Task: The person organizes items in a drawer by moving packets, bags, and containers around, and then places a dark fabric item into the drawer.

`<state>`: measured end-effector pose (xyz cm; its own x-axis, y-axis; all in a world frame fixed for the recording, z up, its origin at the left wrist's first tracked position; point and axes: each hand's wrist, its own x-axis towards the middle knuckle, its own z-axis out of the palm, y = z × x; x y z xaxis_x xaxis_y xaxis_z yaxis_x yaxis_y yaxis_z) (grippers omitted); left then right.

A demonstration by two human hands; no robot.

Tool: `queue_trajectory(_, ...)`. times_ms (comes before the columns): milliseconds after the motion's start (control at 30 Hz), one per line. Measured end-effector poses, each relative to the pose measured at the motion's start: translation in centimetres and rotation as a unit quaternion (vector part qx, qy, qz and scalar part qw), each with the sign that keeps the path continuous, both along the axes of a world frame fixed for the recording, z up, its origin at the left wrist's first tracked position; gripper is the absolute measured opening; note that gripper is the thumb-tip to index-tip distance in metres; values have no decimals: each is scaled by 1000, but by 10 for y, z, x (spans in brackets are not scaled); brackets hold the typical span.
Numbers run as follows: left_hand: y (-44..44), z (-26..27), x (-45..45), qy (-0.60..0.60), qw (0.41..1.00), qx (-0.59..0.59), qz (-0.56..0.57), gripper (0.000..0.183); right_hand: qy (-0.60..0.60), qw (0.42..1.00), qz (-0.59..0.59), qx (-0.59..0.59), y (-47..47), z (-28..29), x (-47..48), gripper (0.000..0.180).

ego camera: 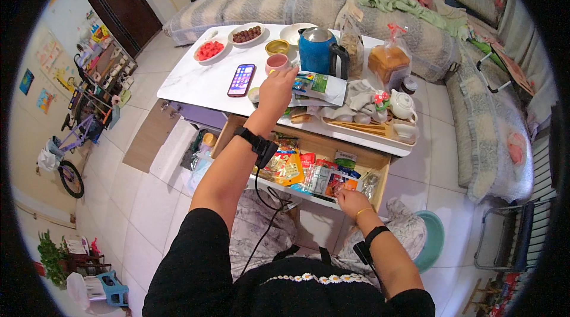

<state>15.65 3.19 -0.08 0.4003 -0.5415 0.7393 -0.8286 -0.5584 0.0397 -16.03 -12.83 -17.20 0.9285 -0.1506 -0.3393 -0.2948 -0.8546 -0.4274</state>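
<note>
My left hand (277,90) reaches over the white marble-patterned table (191,81), its fingertips at the near side of a pink cup (277,62). A small yellow bit shows at those fingertips; whether they pinch it is unclear. Beside that hand lies a white pouch (331,87) with a green and blue print. Below, a wooden drawer (378,174) stands pulled out, holding many snack packets, among them a yellow packet (291,170). At the drawer's front right, my right hand (354,203) has its curled fingers on the lower edge of an orange-red printed packet (340,183).
A blue kettle (316,52), a phone with its screen lit (241,80), bagged bread (389,63) and a white teapot (402,104) stand or lie on the table. Fruit plates (246,34) sit farther back. A black cable (267,223) hangs from my left wrist. A green basin (432,241) is at lower right.
</note>
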Motion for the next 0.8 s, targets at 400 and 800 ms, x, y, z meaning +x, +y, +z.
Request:
queue_trajectory(400, -5, -23, 0, 79, 985, 136, 73, 34, 9, 1000, 2, 4, -1, 0, -1, 39)
queue_trajectory(800, 35, -9, -55, 102, 991, 83, 0, 24, -9, 1000, 7, -3, -3, -8, -1, 39)
